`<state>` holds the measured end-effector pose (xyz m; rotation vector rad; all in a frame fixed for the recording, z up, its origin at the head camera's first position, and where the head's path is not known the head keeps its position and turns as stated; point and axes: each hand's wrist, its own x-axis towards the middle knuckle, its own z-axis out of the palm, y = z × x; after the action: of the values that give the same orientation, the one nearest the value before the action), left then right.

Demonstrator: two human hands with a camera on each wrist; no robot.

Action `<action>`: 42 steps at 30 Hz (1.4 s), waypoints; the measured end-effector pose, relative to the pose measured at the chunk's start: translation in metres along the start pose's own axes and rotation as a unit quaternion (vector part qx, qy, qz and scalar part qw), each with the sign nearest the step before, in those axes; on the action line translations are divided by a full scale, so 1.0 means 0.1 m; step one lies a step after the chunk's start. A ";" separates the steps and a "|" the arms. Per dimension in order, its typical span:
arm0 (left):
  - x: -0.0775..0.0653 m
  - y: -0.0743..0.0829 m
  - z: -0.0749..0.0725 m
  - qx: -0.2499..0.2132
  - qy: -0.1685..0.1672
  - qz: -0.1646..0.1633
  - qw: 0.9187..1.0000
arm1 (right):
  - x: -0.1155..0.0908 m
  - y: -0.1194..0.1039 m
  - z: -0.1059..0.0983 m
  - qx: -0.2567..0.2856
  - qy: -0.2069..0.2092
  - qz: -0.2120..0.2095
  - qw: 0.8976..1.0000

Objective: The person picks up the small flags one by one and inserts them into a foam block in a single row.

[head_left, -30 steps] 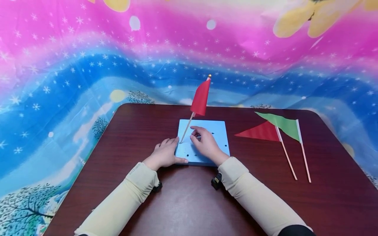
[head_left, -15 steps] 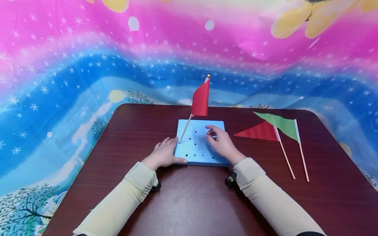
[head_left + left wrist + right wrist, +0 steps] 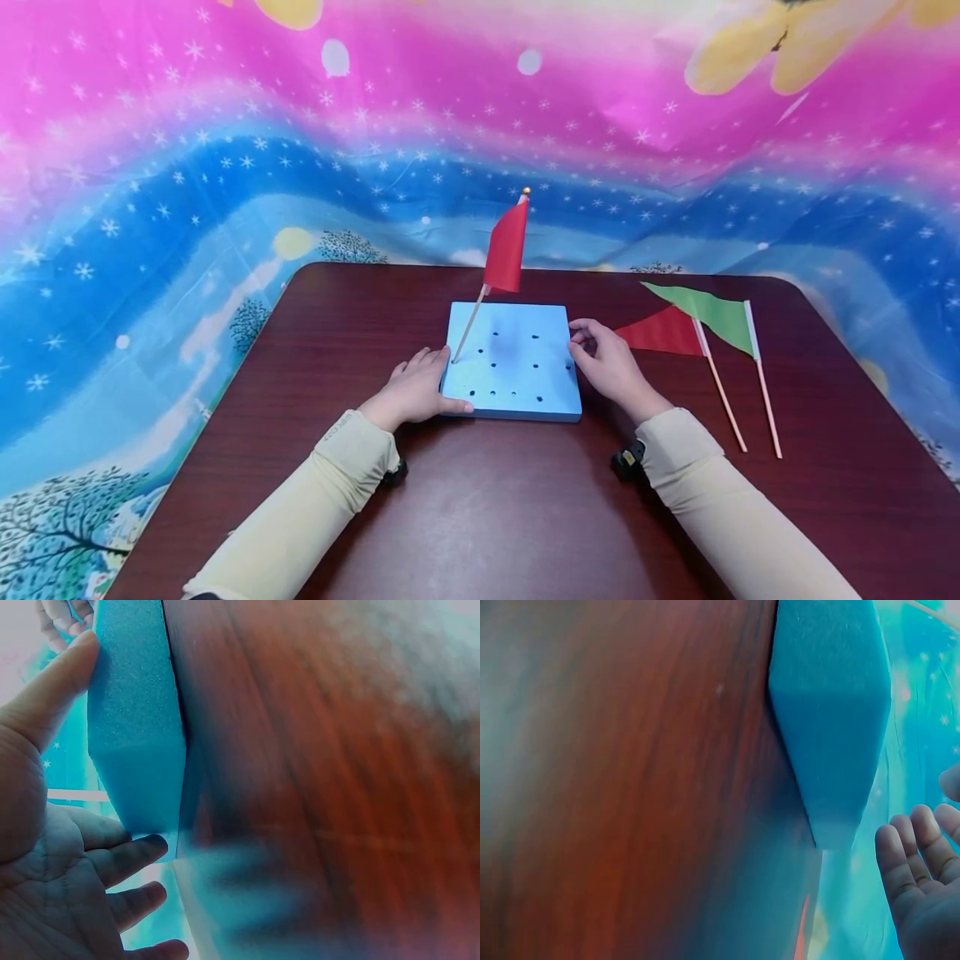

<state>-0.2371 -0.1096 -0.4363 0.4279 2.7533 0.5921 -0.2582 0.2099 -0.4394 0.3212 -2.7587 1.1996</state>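
Note:
A blue foam block (image 3: 517,379) with several small holes in its top lies on the table. Planted in a hole near its left edge is a red flag (image 3: 507,250) on a thin stick, leaning right. My left hand (image 3: 408,390) rests against the block's near left corner, thumb along the front and fingers beside the left side. In the left wrist view, the thumb (image 3: 56,682) touches the block's edge. Just off the block's right edge hovers my right hand (image 3: 611,367), fingers loosely bent, holding nothing; the right wrist view shows its spread fingertips (image 3: 922,825).
To the right, a red triangular flag (image 3: 663,332) lies partly under a green one (image 3: 712,312), their sticks pointing toward me. A patterned cloth (image 3: 225,183) hangs behind the brown table (image 3: 480,500).
My right hand has moved right, from over the block to beside its right edge, uncovering the holes. The left hand has stayed at the corner, and the planted red flag has swayed slightly.

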 end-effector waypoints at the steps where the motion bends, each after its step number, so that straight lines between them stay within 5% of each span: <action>1: 0.01 0.00 0.00 -0.001 0.000 0.001 1.000 | -0.01 0.01 -0.01 0.000 0.001 0.001 1.000; 13: 0.05 0.01 0.02 -0.034 0.005 -0.001 0.999 | -0.09 0.19 -0.16 0.009 0.000 0.000 1.000; 31: 0.07 -0.03 0.05 -0.149 -0.007 0.006 0.989 | -0.09 0.30 -0.24 0.007 -0.001 0.010 1.000; 36: 0.07 -0.06 0.06 -0.211 0.034 -0.010 0.977 | -0.10 0.32 -0.27 0.006 0.001 0.016 1.000; 42: 0.05 -0.04 0.04 -0.227 0.073 -0.026 0.971 | -0.10 0.33 -0.29 0.007 -0.003 0.019 1.000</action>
<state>-0.2414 -0.1103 -0.4429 0.2090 2.6325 1.2437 -0.2559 0.2545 -0.4446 0.2756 -2.7746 1.2304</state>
